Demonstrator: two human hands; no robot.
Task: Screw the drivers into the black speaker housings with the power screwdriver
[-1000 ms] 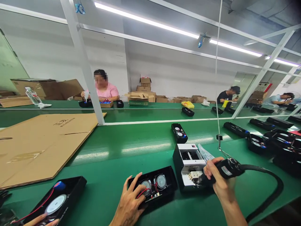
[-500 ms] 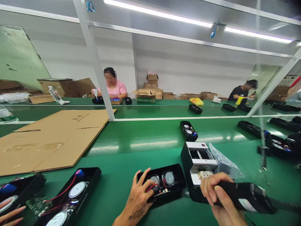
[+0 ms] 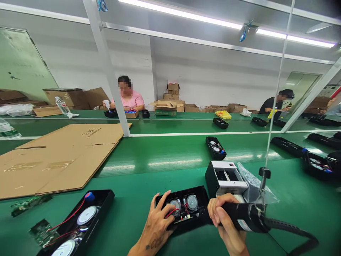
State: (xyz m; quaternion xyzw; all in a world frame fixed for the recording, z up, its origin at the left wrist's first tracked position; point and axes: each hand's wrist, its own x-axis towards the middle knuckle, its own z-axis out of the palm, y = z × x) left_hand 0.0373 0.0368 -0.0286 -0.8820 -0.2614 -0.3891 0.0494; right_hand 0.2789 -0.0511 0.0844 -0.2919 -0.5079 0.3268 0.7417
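Observation:
My left hand (image 3: 157, 222) lies with fingers spread on a black speaker housing (image 3: 200, 193) that holds two small round speakers and red wires, at the near edge of the green belt. My right hand (image 3: 225, 222) is closed round a black electric screwdriver (image 3: 246, 216), which hangs from a thin cable and trails a thick black cord to the right. The screwdriver's tip points at the right end of the housing. Just behind my right hand stands a white-and-black screw feeder box (image 3: 226, 177).
A second open speaker housing (image 3: 80, 222) and loose circuit boards (image 3: 29, 205) lie at lower left. Flattened cardboard (image 3: 61, 153) covers the left belt. More black housings (image 3: 215, 147) sit further along and to the right. Other people work at the far belt (image 3: 170, 124), beside cardboard boxes.
My right hand swung the screwdriver left, from the feeder box to the right end of the housing. Another person's fingers at lower left have gone from view. My left hand stayed on the housing.

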